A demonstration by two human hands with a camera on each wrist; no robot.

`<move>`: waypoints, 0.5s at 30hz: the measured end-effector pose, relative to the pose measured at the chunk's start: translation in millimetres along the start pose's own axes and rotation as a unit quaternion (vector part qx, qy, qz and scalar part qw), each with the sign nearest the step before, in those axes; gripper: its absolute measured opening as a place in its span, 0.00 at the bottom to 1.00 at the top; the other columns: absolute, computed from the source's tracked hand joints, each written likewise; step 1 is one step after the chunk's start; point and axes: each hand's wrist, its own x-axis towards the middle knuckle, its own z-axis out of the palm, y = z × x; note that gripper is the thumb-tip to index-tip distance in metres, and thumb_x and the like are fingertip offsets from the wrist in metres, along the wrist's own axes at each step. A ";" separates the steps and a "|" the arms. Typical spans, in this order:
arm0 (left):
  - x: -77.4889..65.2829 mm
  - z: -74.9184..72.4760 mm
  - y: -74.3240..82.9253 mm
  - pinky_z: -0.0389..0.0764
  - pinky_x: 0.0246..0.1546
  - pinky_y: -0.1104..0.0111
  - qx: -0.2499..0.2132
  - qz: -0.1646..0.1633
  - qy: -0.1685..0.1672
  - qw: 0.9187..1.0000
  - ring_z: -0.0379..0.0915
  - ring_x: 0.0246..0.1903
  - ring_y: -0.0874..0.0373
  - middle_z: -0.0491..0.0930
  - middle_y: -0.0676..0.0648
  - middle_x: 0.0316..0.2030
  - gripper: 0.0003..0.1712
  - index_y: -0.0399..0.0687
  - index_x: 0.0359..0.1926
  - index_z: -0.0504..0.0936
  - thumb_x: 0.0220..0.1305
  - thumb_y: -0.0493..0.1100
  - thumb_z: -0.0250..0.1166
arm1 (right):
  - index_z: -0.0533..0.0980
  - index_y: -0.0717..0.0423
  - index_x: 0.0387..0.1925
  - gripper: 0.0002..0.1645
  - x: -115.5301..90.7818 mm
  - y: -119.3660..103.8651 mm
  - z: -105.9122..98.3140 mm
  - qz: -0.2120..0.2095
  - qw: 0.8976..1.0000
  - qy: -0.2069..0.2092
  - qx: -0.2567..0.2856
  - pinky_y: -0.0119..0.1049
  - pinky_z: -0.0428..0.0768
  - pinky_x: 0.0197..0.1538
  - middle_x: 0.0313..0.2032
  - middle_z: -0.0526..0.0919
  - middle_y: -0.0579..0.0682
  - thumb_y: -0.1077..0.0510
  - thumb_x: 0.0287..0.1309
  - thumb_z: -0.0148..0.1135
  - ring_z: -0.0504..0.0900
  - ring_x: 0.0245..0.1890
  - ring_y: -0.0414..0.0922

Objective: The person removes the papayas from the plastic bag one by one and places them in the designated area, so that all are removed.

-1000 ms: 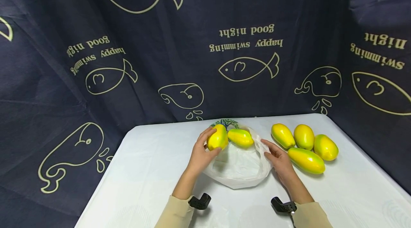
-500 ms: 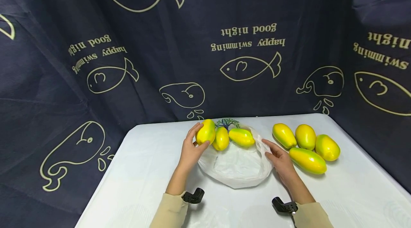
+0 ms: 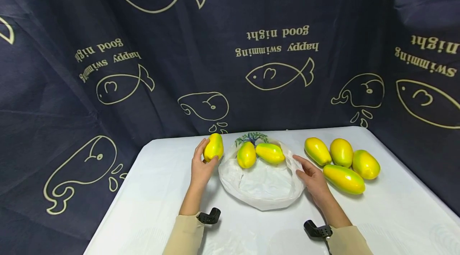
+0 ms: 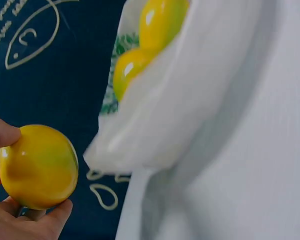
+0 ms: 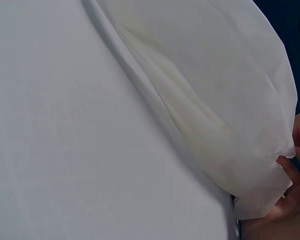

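My left hand [image 3: 202, 166] grips a glossy yellow-green papaya [image 3: 213, 147] between thumb and fingers, just left of the bag. In the left wrist view the same papaya [image 4: 39, 166] is at lower left, with fingertips around its side. A white plastic bag [image 3: 260, 204] lies with its mouth spread wide mid-table. Inside it are two papayas, one upright [image 3: 246, 155] and one lying sideways [image 3: 270, 153]. My right hand [image 3: 314, 179] pinches the bag's right rim. In the right wrist view the bag [image 5: 205, 90] hides part of that hand's fingers.
Several more papayas [image 3: 343, 179] lie grouped on the white table [image 3: 161, 191] to the right of the bag. A dark blue curtain [image 3: 215, 47] with fish drawings hangs behind the table's far edge. A black wrist device [image 3: 209, 216] sits on each forearm.
My left hand has moved left with its papaya, from over the bag's mouth to outside its left rim. The bag's left side shows more fully. My right hand stays at the rim.
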 end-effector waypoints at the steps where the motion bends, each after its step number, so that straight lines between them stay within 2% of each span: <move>1: 1.0 -2.4 -2.9 0.67 0.69 0.43 0.001 -0.001 0.006 1.000 0.56 0.74 0.43 0.62 0.44 0.74 0.37 0.45 0.68 0.72 0.55 0.28 0.65 | 0.64 0.49 0.73 0.32 -0.2 -0.1 0.1 0.000 1.000 0.000 0.000 0.49 0.52 0.78 0.77 0.58 0.49 0.64 0.71 0.52 0.49 0.80 0.50; 15: 8.8 -36.6 -29.1 0.56 0.73 0.49 0.043 -0.046 0.070 0.996 0.55 0.74 0.43 0.63 0.41 0.73 0.37 0.44 0.68 0.71 0.55 0.28 0.62 | 0.65 0.51 0.73 0.31 0.0 0.4 0.0 -0.005 1.000 0.003 -0.005 0.50 0.52 0.79 0.77 0.60 0.52 0.64 0.70 0.52 0.49 0.80 0.51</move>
